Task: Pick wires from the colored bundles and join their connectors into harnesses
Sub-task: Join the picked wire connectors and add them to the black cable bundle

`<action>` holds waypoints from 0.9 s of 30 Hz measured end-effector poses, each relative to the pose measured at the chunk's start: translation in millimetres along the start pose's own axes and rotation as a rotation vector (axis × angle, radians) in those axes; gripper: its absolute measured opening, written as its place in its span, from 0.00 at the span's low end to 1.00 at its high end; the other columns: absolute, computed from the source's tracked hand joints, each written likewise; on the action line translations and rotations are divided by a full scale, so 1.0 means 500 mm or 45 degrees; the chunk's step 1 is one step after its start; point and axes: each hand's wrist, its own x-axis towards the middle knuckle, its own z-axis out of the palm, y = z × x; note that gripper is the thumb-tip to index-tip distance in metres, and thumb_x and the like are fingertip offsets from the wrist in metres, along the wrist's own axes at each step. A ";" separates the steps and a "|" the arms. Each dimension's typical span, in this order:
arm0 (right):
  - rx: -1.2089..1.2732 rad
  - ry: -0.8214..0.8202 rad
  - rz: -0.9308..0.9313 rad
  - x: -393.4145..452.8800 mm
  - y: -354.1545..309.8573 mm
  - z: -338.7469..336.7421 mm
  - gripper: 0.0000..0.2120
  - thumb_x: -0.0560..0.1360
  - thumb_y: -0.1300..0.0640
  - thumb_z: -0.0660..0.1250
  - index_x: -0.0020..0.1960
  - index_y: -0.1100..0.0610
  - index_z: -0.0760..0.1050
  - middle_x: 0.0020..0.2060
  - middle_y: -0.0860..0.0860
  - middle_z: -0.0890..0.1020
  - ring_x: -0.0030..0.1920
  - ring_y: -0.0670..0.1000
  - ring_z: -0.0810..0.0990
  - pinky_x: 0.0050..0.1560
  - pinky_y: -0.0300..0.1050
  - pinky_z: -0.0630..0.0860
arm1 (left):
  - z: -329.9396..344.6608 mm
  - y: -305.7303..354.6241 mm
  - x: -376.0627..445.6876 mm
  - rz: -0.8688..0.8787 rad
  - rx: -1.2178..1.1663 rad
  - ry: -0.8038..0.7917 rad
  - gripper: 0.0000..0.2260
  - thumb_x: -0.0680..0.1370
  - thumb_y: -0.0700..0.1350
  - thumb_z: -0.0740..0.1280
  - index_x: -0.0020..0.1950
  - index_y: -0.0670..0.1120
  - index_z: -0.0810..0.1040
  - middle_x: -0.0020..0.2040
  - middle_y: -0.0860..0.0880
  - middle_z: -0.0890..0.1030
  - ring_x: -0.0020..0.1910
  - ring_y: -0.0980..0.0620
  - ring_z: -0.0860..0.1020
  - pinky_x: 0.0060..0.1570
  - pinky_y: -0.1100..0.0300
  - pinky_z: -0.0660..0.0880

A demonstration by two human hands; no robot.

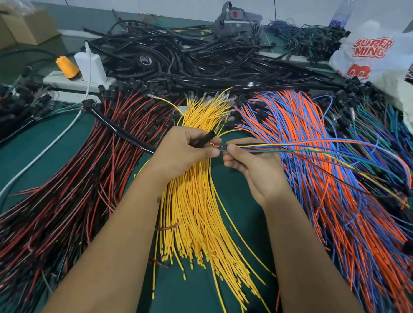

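Two hands are working close together above the green table point(234, 193). The left hand point(184, 153) is gripping one black tube point(202, 138), its open end pointing up and to the right, its long axis slanting back to the left over the red and black wires. The right hand point(250, 164) is pinching a small group of wires point(295, 148), about five: orange, blue, yellow, green and a dark one. Their ends are pointing left at the tube mouth, nearly touching it, and their length is running right, curving down over the bundles. Four bundles are lying fanned out on the table: red and black wires point(64, 197) on the left, yellow wires point(193, 215) under the hands, orange and blue wires point(329, 197) to the right, and green and dark blue wires point(379, 130) at the far right. Behind them one heap of black cables point(193, 58) is sitting, with one white bottle point(90, 67) and one orange spool point(67, 66) at its left. One white bag point(371, 54) at the back right is reading "SUPER MING" in red.
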 end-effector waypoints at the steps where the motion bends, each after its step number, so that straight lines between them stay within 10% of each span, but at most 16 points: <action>1: -0.002 0.007 -0.006 0.000 0.001 0.000 0.04 0.75 0.69 0.67 0.45 0.63 0.79 0.32 0.53 0.83 0.35 0.49 0.82 0.39 0.38 0.79 | 0.000 0.000 0.000 0.001 -0.010 0.004 0.10 0.70 0.40 0.76 0.44 0.55 0.83 0.37 0.56 0.83 0.41 0.60 0.81 0.48 0.66 0.77; 27: -0.193 0.020 -0.195 0.004 0.014 0.012 0.07 0.71 0.67 0.73 0.49 0.62 0.83 0.42 0.57 0.86 0.44 0.56 0.86 0.46 0.43 0.81 | 0.006 0.001 -0.001 -0.007 0.052 0.047 0.03 0.75 0.43 0.71 0.44 0.44 0.82 0.37 0.45 0.75 0.37 0.52 0.71 0.39 0.63 0.69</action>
